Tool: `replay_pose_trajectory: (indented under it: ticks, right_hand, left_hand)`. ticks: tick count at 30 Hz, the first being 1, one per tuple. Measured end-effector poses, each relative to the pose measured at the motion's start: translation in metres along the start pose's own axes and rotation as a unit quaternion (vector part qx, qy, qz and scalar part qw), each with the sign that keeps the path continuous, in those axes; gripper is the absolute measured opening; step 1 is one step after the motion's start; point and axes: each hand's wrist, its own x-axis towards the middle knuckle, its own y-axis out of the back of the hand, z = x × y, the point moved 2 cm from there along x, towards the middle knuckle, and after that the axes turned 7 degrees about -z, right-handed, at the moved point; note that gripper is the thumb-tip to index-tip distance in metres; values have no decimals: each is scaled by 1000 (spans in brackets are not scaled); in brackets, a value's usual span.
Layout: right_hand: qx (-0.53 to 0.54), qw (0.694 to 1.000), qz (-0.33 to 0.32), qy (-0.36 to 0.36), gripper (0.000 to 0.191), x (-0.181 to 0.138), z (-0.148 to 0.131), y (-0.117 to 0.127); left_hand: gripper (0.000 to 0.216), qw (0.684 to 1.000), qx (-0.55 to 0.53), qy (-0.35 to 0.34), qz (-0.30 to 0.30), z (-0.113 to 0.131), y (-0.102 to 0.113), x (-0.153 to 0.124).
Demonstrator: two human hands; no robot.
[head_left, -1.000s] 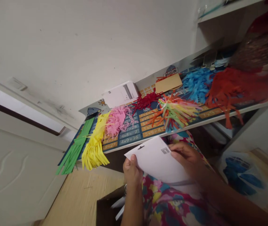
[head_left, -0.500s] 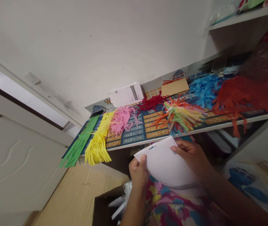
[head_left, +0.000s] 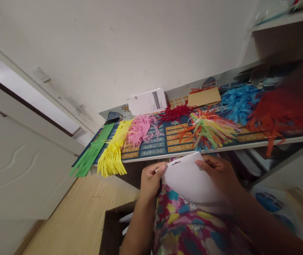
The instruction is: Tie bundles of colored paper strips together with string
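Observation:
Between my hands, just below the desk's front edge, is a white card (head_left: 187,182) with a small slot cut near its top edge. My left hand (head_left: 151,179) pinches its upper left corner between thumb and fingers. My right hand (head_left: 219,173) grips the upper right side, thumb on the front face. The card's lower part lies over a colourful patterned garment (head_left: 191,226). On the desk right above stands nearest a multicoloured paper-strip tassel (head_left: 212,131). Yellow (head_left: 112,156), green (head_left: 93,152) and pink (head_left: 140,131) fringed paper bunches lie to its left.
Against the wall leans a stack of white cards (head_left: 147,102). Dark red strips (head_left: 176,112), a tan card (head_left: 204,97), blue strips (head_left: 237,102) and red-orange strips (head_left: 268,113) lie along the desk. An open cardboard box (head_left: 108,226) stands on the floor by my left arm.
My left hand has shifted left and slightly up along the card's corner. The card tilts a little differently, and its slot shows dark where teal showed before. The view has moved slightly.

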Motion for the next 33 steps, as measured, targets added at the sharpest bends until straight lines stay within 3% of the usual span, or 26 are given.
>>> replay_pose_trajectory:
  ticks: [4, 8, 10, 15, 18, 21, 23, 25, 26, 28, 29, 31, 33]
  right_hand:
    - [69, 996, -42, -26, 37, 0, -3, 0]
    - [93, 993, -57, -43, 39, 3, -9, 4]
    - [78, 995, -58, -32, 39, 4, -11, 7]
    - [35, 995, -93, -8, 39, 7, -9, 5]
    - [4, 994, -113, 5, 39, 7, -7, -3]
    - [-29, 991, -130, 20, 39, 8, -11, -4]
    - [-55, 986, -154, 31, 30, 20, -16, 7]
    - [-89, 987, -131, 34, 27, 49, -21, 34]
    - [-115, 989, -87, 28, 32, 71, -21, 54]
    - [-212, 974, 83, -22, 40, 125, -17, 100]
    - [-284, 944, 157, -65, 42, 155, -12, 123]
    - [-339, 913, 197, -109, 37, 211, -2, 158]
    - [-384, 887, 205, -156, 29, 256, 10, 178]
  left_hand:
    - [25, 996, 79, -34, -15, 14, -4, 0]
    - [20, 979, 172, -113, -11, 17, -7, -2]
    - [18, 968, 213, -126, -47, 18, -4, 1]
    - [26, 950, 204, -35, -234, 27, 4, 19]
    - [38, 925, 183, -25, -331, 36, 0, 30]
    - [44, 916, 180, -10, -358, 37, -3, 39]
    - [43, 924, 184, -6, -335, 34, 1, 42]
    - [43, 935, 198, -14, -295, 28, 7, 43]
    - [42, 938, 206, -21, -279, 26, 11, 42]
    - [40, 939, 216, -36, -265, 21, 17, 38]
    - [40, 938, 217, -43, -267, 18, 18, 36]
    - [41, 935, 214, -56, -277, 13, 17, 30]
    - [42, 933, 209, -62, -285, 7, 11, 25]
